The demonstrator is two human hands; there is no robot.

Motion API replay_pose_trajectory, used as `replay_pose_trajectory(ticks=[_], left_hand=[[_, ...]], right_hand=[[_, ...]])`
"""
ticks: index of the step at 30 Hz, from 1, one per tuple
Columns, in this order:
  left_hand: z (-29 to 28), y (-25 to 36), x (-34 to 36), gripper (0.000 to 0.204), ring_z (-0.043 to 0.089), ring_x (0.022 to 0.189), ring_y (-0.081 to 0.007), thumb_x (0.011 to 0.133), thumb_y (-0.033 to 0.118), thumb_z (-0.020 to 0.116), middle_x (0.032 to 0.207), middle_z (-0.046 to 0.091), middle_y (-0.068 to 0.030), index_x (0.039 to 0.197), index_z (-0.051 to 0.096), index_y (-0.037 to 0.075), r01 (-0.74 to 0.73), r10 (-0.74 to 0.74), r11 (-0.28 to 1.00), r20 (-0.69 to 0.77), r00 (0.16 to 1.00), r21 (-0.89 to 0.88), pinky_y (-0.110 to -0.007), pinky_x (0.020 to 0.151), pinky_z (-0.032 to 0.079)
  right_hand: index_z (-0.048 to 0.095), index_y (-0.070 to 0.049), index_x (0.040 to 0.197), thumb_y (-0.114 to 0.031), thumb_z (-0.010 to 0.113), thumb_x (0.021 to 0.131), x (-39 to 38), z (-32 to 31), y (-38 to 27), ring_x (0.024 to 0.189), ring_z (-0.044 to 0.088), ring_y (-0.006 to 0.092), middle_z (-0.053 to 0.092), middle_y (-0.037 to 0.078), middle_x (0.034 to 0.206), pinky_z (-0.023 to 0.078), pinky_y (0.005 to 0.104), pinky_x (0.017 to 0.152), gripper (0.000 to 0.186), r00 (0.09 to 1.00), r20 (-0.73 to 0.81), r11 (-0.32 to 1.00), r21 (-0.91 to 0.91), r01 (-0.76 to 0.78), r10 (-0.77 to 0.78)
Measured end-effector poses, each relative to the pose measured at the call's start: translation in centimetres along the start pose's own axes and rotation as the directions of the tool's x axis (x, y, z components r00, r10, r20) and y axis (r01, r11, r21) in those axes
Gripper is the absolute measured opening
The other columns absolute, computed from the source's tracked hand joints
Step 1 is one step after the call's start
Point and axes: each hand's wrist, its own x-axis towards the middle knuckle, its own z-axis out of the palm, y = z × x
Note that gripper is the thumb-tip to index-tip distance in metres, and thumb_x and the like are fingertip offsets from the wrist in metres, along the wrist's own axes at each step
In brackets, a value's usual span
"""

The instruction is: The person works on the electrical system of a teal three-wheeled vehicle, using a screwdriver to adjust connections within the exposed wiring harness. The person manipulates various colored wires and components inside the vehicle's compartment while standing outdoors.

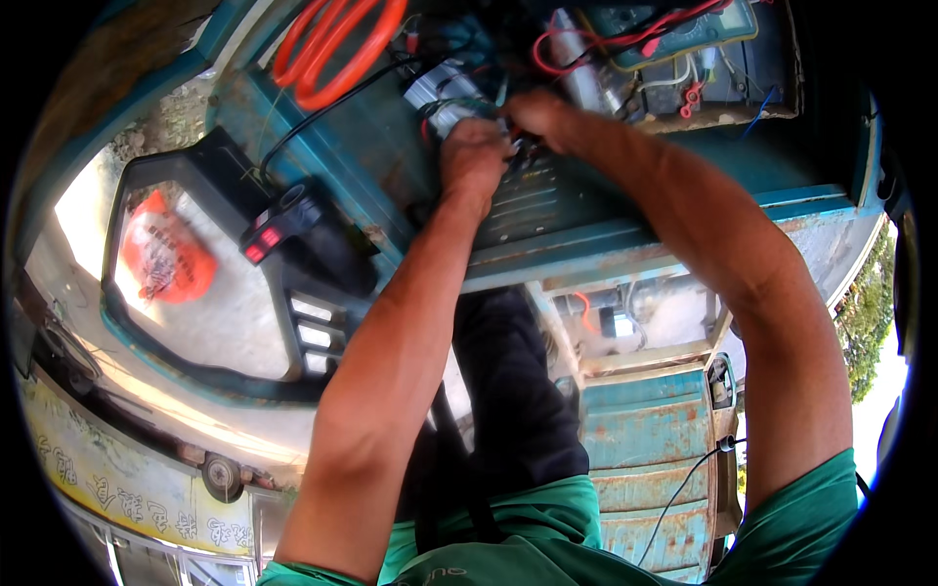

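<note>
My left hand (472, 159) is at the lower side of a silver finned metal box (435, 90) inside a teal metal compartment (518, 200), its fingers closed on something small among dark and coloured wires. Just right of it, my right hand (537, 117) has its fingers bent in a pinch by the box's right end, where wires gather. What either hand holds is hidden or too blurred to name.
An orange coiled tube (327, 59) lies upper left. A multimeter (672, 29) with red leads sits upper right beside a silver cylinder (576, 63). At left are a black plastic panel with a red display (262, 239) and an orange bag (156, 259). A rusty teal ribbed panel (640, 439) is below.
</note>
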Motion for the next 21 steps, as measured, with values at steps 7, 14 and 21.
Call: replay_pose_trajectory(ticks=[7,14,21], left_hand=[[0.3,0.1,0.1,0.017,0.064,0.070,-0.0150,0.081,0.003,0.062,0.083,0.066,-0.0082,0.097,0.058,0.003,0.019,-0.021,0.998,-0.022,1.000,-0.067,-0.026,0.056,0.048],[0.0,0.2,0.2,0.023,0.065,0.071,-0.0154,0.081,0.003,0.061,0.084,0.066,-0.0080,0.104,0.058,0.001,0.068,-0.070,0.993,-0.016,0.997,-0.098,-0.026,0.057,0.049],[-0.1,-0.5,0.3,0.024,0.065,0.071,-0.0165,0.082,0.002,0.062,0.085,0.066,-0.0084,0.105,0.058,0.000,0.083,-0.091,0.984,-0.043,0.995,-0.155,-0.027,0.056,0.050]], right_hand=[[0.061,-0.003,0.097,-0.023,0.056,0.088,0.1,-0.1,0.1,0.078,0.059,0.0214,0.060,0.013,0.088,0.048,0.0373,0.068,0.023,0.999,-0.031,0.994,0.107,-0.027,0.030],[0.063,-0.003,0.092,-0.024,0.058,0.086,1.1,-0.1,0.4,0.074,0.059,0.0227,0.061,0.012,0.083,0.048,0.0392,0.064,0.022,0.998,-0.036,0.984,0.173,-0.049,0.056],[0.062,-0.005,0.083,-0.023,0.054,0.089,0.9,0.1,0.0,0.066,0.057,0.0207,0.059,0.009,0.072,0.046,0.0381,0.059,0.020,0.998,-0.038,0.980,0.196,-0.047,0.055]])
